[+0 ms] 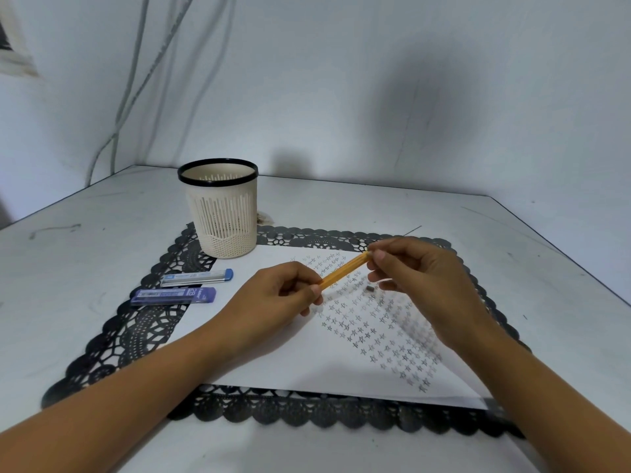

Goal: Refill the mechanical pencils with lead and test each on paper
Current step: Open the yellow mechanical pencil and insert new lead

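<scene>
A yellow mechanical pencil (345, 270) is being held in the air between two bare hands, slanting up from the left fingers to the right fingers, just above a sheet of paper (273, 356). The left hand (273, 302) is pinching the pencil's lower end, thumb and forefinger closed on it with the other fingers curled under. The right hand (420, 278) is gripping the upper end with its thumb and forefinger tips closed around it; the remaining fingers are hanging loosely bent below. Directly beneath the right fingers, a small dark cap-like piece (369, 288) is lying on the paper, which is carrying rows of small pencilled stars spreading toward the right forearm. Beyond the left fingers, two lead cases are lying side by side on the paper's edge: a clear one with blue ends (197, 277) and, nearer the wrist, a purple one (174, 296). Farther out past them, a cream slotted pen holder (222, 213) with a black rim is standing upright on a black lace-pattern mat (143, 329), which is covering a white table (68, 254).
</scene>
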The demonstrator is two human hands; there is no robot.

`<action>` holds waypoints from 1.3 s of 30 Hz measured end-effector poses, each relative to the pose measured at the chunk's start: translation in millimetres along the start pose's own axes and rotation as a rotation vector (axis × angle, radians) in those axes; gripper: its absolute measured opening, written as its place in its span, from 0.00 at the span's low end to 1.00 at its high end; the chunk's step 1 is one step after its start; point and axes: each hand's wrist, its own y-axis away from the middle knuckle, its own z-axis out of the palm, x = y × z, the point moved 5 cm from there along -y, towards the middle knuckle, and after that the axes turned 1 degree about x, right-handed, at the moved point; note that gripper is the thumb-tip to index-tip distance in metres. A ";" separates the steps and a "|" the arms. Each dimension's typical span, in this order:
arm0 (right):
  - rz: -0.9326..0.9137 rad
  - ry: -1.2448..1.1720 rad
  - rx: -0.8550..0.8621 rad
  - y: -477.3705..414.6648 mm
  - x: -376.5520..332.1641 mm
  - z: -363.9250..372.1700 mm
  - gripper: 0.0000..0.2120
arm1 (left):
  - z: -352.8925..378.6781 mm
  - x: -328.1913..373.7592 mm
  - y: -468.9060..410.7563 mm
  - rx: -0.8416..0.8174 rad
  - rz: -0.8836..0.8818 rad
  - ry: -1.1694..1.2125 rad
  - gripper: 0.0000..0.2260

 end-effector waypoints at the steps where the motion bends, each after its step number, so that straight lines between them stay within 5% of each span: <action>1: -0.012 0.024 0.001 0.1 -0.7 0.4 0.07 | 0.0 0.2 -0.1 -0.001 0.001 -0.001 0.06; 15: 0.000 0.398 -0.132 4.0 -0.9 8.1 0.18 | 2.3 3.8 1.3 -0.007 0.036 -0.080 0.07; 23: 0.150 0.083 -0.205 3.0 6.7 7.9 0.16 | 1.3 3.3 0.0 -0.007 0.041 -0.061 0.06; 27: 0.181 -0.058 -0.095 -1.6 8.8 -0.1 0.19 | 0.2 2.6 -0.5 -0.005 0.046 -0.045 0.05; 30: 0.009 0.312 0.077 -8.2 9.7 -15.0 0.15 | 0.2 2.3 -1.2 -0.003 0.044 -0.036 0.06; 33: -0.142 0.782 -0.018 -9.9 15.3 -8.1 0.10 | 0.1 1.7 -1.5 -0.006 0.046 -0.043 0.07; 39: -0.153 0.923 -0.182 -10.9 30.4 6.7 0.10 | 0.5 1.2 -1.7 -0.007 0.042 -0.046 0.06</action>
